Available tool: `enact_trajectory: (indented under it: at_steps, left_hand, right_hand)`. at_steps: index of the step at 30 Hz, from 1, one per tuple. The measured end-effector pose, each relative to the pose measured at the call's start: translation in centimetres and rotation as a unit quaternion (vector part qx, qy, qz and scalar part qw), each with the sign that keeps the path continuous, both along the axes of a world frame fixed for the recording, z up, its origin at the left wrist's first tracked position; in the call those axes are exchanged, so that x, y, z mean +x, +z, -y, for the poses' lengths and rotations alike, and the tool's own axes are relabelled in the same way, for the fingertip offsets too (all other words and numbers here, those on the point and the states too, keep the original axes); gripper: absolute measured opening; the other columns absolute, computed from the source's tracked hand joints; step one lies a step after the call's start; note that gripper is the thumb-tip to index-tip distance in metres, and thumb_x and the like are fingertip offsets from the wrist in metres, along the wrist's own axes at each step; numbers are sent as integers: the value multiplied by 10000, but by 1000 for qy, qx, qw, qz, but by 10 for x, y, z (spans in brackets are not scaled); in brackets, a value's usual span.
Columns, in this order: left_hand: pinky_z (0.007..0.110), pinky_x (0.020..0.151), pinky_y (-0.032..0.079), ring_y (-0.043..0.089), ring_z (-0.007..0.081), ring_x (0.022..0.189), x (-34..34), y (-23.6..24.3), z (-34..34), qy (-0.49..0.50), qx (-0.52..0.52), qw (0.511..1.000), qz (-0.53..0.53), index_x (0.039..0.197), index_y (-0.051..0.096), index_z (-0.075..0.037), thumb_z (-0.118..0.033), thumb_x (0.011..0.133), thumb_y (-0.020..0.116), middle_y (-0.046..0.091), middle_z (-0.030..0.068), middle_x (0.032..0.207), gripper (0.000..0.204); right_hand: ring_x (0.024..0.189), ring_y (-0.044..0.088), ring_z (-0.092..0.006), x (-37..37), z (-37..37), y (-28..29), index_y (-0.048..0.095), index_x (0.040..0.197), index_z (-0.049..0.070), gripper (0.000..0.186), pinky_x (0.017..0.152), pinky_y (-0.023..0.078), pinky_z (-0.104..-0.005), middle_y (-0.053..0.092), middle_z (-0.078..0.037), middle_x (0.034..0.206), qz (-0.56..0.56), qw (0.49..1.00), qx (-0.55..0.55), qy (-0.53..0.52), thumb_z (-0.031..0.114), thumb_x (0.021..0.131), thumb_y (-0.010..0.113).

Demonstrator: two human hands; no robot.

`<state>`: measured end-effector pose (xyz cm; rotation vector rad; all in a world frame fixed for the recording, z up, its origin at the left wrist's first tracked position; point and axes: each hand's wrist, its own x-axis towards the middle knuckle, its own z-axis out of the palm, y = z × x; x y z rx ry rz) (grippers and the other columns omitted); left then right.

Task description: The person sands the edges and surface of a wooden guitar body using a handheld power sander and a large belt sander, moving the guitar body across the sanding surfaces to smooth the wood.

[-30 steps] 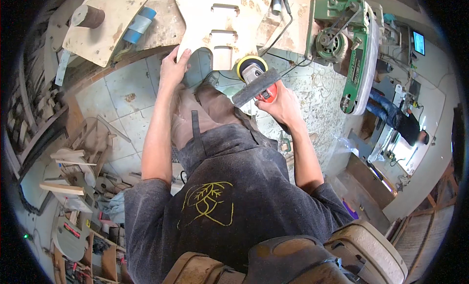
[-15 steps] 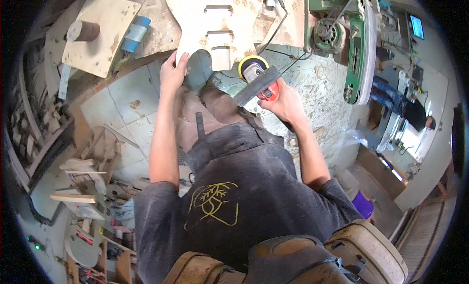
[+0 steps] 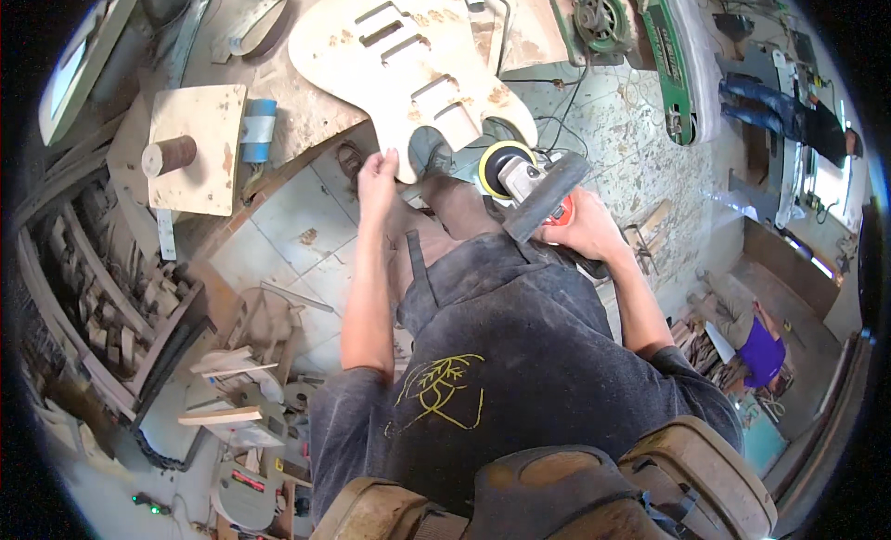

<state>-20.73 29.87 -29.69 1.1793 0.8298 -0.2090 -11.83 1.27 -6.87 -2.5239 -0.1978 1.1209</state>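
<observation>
A pale wooden electric guitar body with routed slots lies on the bench, its horns jutting past the front edge. My left hand pinches the tip of its left horn. In my right hand is a red angle grinder with a metal head and a round, yellow-edged pad. That pad stands just off the right horn, apart from the wood. A long dark grey bar crosses the grinder in front of my fingers, hiding part of its body; how it is attached I cannot tell.
The dusty workbench bears a square board with a brown cylinder, beside a blue roll. Right of it stands a green machine. Cables cross the tiled floor. Wood scraps fill the left side; two other people are at the right.
The view has turned, and the guitar body now appears tilted, with both horns showing. My right hand and the grinder sit slightly farther right and lower in view. Both grips stay the same.
</observation>
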Motion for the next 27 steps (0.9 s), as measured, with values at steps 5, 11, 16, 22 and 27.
enact_trajectory:
  at_steps: [5, 11, 16, 22, 27]
  left_hand:
    - [312, 869, 554, 681, 165, 947, 1, 18, 30, -40, -103, 994, -10, 1221, 640, 18, -383, 1051, 553, 699, 82, 1126, 444]
    - [319, 798, 533, 693, 184, 853, 25, 47, -17, -38, 310, 950, 27, 1076, 728, 20, -359, 966, 676, 742, 125, 917, 398]
    - [444, 1083, 423, 510, 385, 1310, 77, 58, -74, -116, 517, 835, 147, 1287, 629, -57, -280, 853, 773, 568, 215, 1363, 509]
    - [601, 1204, 227, 179, 480, 1517, 117, 44, -94, -307, 600, 727, 132, 1534, 437, -153, -419, 826, 776, 236, 264, 1633, 828]
    - [642, 1192, 204, 168, 478, 1522, 118, 34, -94, -315, 609, 718, 123, 1573, 382, -193, -477, 819, 767, 199, 266, 1648, 893]
  right_hand:
    - [915, 706, -311, -3, 4, -2, 641, 1163, -16, 671, 860, 536, -405, 726, -179, 999, -42, 994, 85, -48, 337, 637, 861]
    - [841, 649, -151, -14, 2, -35, 685, 1054, -26, 502, 827, 518, -302, 709, -83, 926, -159, 955, 208, -142, 250, 664, 843]
    - [868, 630, -120, -13, -27, -56, 654, 1105, -34, 500, 831, 507, -292, 695, -56, 951, -191, 917, 274, -218, 192, 695, 831]
    - [898, 634, -127, -20, -44, -71, 619, 1152, -35, 531, 856, 511, -301, 694, -66, 1001, -181, 909, 283, -246, 162, 713, 843]
    - [944, 655, -161, -39, -48, -88, 615, 1182, -51, 575, 882, 515, -324, 710, -92, 1040, -119, 906, 298, -278, 167, 708, 855]
